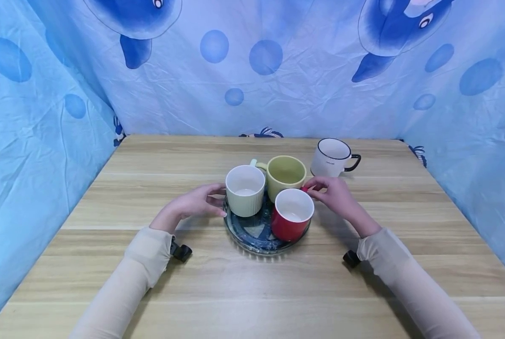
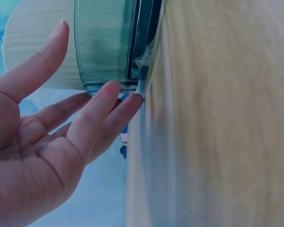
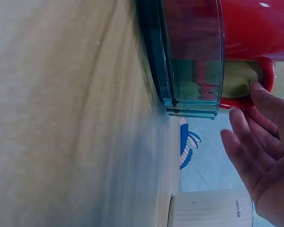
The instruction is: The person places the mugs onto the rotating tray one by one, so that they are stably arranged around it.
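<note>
A round glass tray (image 1: pixel 256 245) with a clear raised wall holds three mugs. The pale ribbed mug (image 1: pixel 244 200) stands at its left, the olive-green mug (image 1: pixel 286 172) at the back, the red mug (image 1: pixel 289 226) at the front right. My left hand (image 1: pixel 199 201) is beside the tray's left wall, fingers spread and thumb up; in the left wrist view its fingertips (image 2: pixel 137 98) are right at the glass near the base. Thumb and index finger of my right hand (image 1: pixel 332 193) pinch the red mug's handle (image 3: pixel 267 75); the other fingers are loosely bent.
A white enamel-style mug (image 1: pixel 330 162) with a black rim and black handle stands on the table behind my right hand. The wooden table (image 1: pixel 252 292) ends at a blue whale-patterned curtain (image 1: pixel 252 113) at the back and sides.
</note>
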Demonstrator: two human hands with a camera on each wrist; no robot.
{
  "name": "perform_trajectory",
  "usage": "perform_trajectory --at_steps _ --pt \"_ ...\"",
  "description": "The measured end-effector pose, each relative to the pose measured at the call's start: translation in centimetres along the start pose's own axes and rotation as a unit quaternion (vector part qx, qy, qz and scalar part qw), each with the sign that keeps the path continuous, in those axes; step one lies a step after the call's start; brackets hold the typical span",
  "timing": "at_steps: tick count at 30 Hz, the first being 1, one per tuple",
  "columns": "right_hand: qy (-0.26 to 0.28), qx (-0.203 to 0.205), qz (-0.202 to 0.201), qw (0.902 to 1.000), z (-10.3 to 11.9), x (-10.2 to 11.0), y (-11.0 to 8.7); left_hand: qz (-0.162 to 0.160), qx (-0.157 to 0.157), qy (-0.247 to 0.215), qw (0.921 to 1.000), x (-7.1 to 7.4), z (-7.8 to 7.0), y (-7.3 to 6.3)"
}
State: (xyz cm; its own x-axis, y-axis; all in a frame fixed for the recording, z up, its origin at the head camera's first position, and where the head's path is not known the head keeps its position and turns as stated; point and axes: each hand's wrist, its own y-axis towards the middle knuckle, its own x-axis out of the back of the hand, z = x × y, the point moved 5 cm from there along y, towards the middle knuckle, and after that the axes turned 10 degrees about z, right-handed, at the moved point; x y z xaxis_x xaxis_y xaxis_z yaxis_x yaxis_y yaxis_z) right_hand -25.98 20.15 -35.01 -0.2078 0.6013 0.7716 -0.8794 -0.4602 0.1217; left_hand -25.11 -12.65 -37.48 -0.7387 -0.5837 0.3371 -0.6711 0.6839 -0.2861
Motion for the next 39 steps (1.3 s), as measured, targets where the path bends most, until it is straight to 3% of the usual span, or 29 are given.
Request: perform_trajectory --at_steps 9,15,22,34,39 --pt "0.065 -0.022 0.022 0.9974 -0.3 -0.2 0.9 0.005 -0.011 -0.008 0.9999 0.0 -0.2 -0.2" --pt "0.09 -0.013 0.015 0.9957 -0.5 -0.4 1.3 0.009 -0.01 -0.009 0.9999 0.0 -0.1 -0.3" --pt "0.175 -0.006 0.03 0.984 -0.8 -0.6 1.5 0.013 -0.007 -0.01 0.9998 0.1 0.0 -0.5" --pt "0.191 -0.007 0.028 0.9811 -0.7 0.0 1.3 0.025 -0.039 0.0 0.9989 0.3 -0.1 -0.3" --pt "0.19 -0.011 0.028 0.9813 -0.9 0.0 1.0 0.026 -0.037 -0.017 0.9988 0.3 0.0 -0.3"
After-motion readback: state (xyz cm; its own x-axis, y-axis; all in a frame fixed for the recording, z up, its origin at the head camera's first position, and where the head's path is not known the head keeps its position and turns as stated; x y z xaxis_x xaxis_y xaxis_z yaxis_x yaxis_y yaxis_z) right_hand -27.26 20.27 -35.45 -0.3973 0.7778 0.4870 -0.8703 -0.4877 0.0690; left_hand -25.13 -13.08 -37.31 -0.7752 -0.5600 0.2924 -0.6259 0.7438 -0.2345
